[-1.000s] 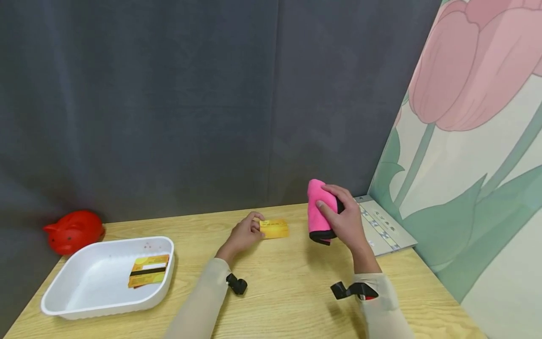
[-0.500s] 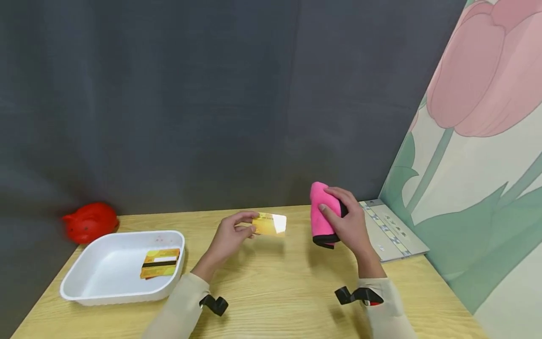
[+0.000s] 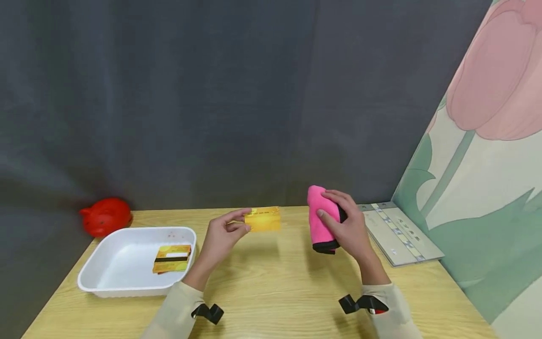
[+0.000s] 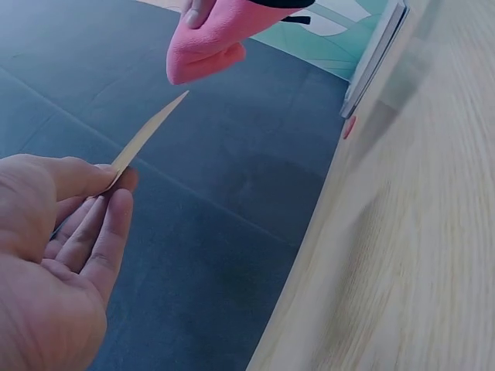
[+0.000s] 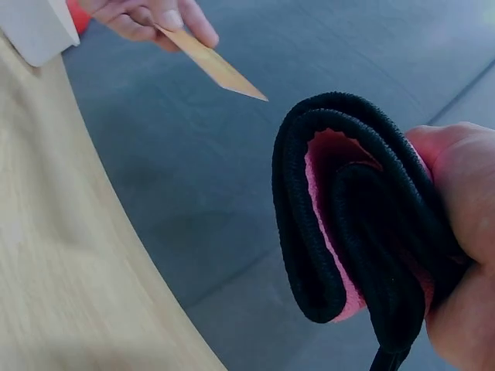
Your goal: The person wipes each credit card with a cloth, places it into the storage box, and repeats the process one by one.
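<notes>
Between thumb and fingers, my left hand [image 3: 222,238] pinches a yellow-gold plastic card [image 3: 263,219] by its left end, raised over the table. In the left wrist view the card [image 4: 147,137] shows nearly edge-on. My right hand [image 3: 348,225] grips a folded pink cloth with black edging [image 3: 321,217], also held above the table. The right wrist view shows the cloth's black-bordered folds [image 5: 348,216] end-on, with the card [image 5: 213,63] a short way off. More yellow cards [image 3: 172,259], the top one with a black stripe, lie in the white tray [image 3: 91,278].
A red piggy bank [image 3: 107,217] stands behind the tray at the back left. At the right, a grey-beige flat booklet or box [image 3: 400,235] lies against the tulip-patterned wall [image 3: 487,188]. A dark curtain [image 3: 211,103] hangs behind the wooden table [image 3: 271,292].
My left hand has lifted the card off the table and drawn it slightly left. The right hand keeps hold of the cloth in about the same spot. The head view has shifted.
</notes>
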`<state>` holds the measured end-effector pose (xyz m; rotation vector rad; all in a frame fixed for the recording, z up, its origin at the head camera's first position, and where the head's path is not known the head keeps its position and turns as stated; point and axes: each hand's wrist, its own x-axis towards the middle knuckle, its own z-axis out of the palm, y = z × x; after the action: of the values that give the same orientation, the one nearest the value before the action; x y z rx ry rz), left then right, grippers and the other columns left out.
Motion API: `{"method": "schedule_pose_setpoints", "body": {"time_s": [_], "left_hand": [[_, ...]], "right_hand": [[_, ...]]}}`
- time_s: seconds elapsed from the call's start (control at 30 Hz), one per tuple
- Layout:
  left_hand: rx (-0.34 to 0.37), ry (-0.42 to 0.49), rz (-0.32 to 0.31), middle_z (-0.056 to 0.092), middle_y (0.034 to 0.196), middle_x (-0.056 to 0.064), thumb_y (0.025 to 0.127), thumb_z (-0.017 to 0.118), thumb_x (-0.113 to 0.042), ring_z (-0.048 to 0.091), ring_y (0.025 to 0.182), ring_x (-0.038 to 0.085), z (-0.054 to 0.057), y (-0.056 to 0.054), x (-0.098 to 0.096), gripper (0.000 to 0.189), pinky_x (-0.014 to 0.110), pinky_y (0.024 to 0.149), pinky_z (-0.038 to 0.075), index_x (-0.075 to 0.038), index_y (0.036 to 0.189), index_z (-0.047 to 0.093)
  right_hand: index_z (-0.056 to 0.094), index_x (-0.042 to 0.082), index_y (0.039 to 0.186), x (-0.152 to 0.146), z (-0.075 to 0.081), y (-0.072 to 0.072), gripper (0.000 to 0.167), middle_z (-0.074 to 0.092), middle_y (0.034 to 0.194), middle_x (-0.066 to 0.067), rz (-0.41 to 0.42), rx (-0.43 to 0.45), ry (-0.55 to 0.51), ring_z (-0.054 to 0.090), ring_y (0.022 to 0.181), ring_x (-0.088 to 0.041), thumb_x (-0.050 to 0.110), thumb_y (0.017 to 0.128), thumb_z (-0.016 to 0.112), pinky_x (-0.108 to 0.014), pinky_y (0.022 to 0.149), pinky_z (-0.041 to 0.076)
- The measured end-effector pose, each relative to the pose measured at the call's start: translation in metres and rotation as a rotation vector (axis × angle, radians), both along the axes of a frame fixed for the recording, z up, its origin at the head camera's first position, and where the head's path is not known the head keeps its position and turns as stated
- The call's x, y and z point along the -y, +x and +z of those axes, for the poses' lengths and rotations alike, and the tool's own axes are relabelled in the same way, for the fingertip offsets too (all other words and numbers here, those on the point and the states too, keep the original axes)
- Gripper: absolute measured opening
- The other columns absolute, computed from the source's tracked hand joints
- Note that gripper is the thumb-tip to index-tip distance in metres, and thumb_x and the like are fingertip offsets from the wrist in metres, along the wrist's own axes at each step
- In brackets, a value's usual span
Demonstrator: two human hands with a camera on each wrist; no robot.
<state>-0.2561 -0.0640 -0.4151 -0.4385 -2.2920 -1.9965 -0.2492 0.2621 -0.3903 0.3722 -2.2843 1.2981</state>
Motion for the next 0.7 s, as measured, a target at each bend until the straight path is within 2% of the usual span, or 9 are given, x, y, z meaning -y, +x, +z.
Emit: {"method": "schedule_pose_setpoints", "body": {"time_s": [0.17, 0.43, 0.63, 0.7], "left_hand": [[-0.014, 0.006, -0.023, 0.066, 0.12, 0.014, 0.094, 0.076, -0.013, 0.074, 0.096, 0.008, 0.003, -0.003, -0.002, 0.04, 0.022, 0.083, 0.059, -0.018, 0.133, 0.071], [-0.03, 0.007, -0.003, 0.066, 0.118, 0.018, 0.093, 0.077, -0.01, 0.075, 0.096, 0.009, 0.001, -0.001, -0.003, 0.04, 0.02, 0.079, 0.059, -0.014, 0.132, 0.071], [-0.02, 0.002, 0.024, 0.067, 0.12, 0.018, 0.093, 0.077, -0.008, 0.075, 0.102, 0.018, -0.001, 0.0, -0.003, 0.041, 0.02, 0.081, 0.06, -0.015, 0.132, 0.071], [-0.013, 0.006, 0.032, 0.067, 0.12, 0.017, 0.092, 0.077, -0.006, 0.075, 0.101, 0.017, -0.002, 0.0, -0.003, 0.041, 0.021, 0.081, 0.06, -0.015, 0.132, 0.072]], "right_hand": [[0.068, 0.017, 0.134, 0.007, -0.003, 0.003, 0.044, 0.058, 0.145, -0.008, 0.031, -0.055, 0.008, 0.054, 0.13, -0.026, 0.012, 0.091, 0.079, -0.01, 0.091, 0.045], [0.07, 0.016, 0.132, 0.026, -0.006, 0.007, 0.044, 0.06, 0.143, -0.008, 0.102, -0.088, 0.001, 0.056, 0.128, -0.019, 0.009, 0.089, 0.08, -0.01, 0.092, 0.047], [0.069, 0.017, 0.132, 0.038, -0.006, 0.009, 0.046, 0.06, 0.142, -0.007, 0.131, -0.076, 0.035, 0.058, 0.127, -0.024, 0.011, 0.088, 0.081, -0.017, 0.093, 0.051], [0.069, 0.018, 0.132, 0.043, -0.007, 0.009, 0.045, 0.059, 0.143, -0.006, 0.144, -0.065, 0.046, 0.057, 0.128, -0.024, 0.012, 0.089, 0.081, -0.021, 0.092, 0.053]]}}
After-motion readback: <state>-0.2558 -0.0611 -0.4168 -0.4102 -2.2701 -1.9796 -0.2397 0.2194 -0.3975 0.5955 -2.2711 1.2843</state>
